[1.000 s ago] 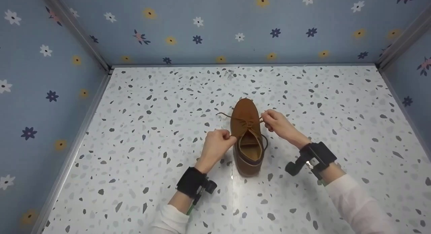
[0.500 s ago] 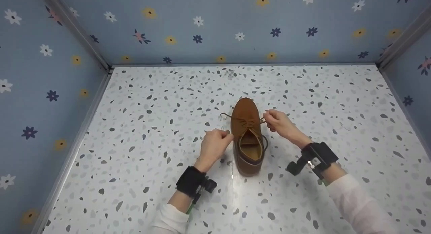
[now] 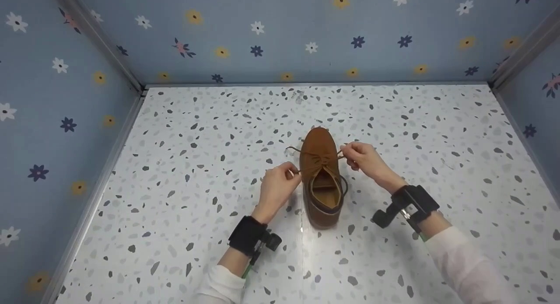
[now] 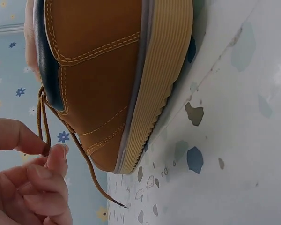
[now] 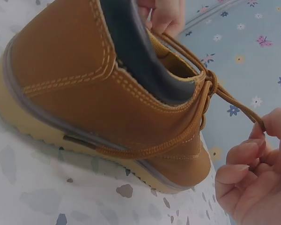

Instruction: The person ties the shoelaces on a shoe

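A brown lace-up shoe [image 3: 318,142] stands on the speckled surface, toe pointing away from me. Its laces are crossed into a bow knot [image 5: 211,82] at the throat. My left hand [image 3: 278,186] is beside the shoe's left side and pinches a lace loop [image 4: 47,124] between thumb and index finger. On the other side, my right hand [image 3: 365,162] pinches a second lace loop [image 5: 239,107] the same way. One loose lace end [image 4: 96,180] trails off the left side of the shoe. The other loose lace end [image 5: 150,152] curves back along the right side.
White terrazzo-patterned tabletop [image 3: 210,133] lies around the shoe. Blue flowered panels [image 3: 288,33] wall it off at the back and both sides. Each wrist wears a black strap with a camera [image 3: 248,236].
Both hands stay almost in place. My left fingertips have drawn slightly left from the shoe, and a lace now shows stretched between them and the knot. The left loose end has shifted slightly toward the shoe.
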The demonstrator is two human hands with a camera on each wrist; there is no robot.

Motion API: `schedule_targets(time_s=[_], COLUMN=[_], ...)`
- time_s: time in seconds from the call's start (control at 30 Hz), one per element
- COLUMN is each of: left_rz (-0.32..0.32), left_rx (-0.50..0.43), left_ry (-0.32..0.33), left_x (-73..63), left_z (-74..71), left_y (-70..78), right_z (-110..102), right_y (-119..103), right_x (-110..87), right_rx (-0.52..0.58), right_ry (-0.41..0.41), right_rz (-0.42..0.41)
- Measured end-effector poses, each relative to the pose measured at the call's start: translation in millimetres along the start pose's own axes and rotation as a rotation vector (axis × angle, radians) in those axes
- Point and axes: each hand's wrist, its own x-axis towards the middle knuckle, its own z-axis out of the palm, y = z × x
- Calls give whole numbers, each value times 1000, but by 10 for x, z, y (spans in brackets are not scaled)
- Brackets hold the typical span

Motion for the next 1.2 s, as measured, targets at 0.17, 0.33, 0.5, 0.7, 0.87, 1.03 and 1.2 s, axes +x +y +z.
schedule_targets(time_s=[0.17,0.33,0.5,0.7,0.87,1.03,1.2], left_rz=[57,42,55,42,21,-8,-15], left_rx=[-114,-208,-234,-218,-203,-197,-195], left_ry=[-33,-98,-119,-134,-156,-159,-130], left_x=[20,24,26,32,24,7,-7], left_z=[-21,-25,-22,-26,-40,-57,-70], left_y=[-10,15,48,51,34,25,17], right_z=[12,28,41,48,69,55,25], right_y=[4,-14,-32,-25,-21,0,27], right_x=[20,14,13,19,12,12,13], right_rx=[64,195,258,294,261,185,134], right_ry=[7,-11,-11,5,21,18,8], right_rz=[20,30,3,-29,-33,-50,-75])
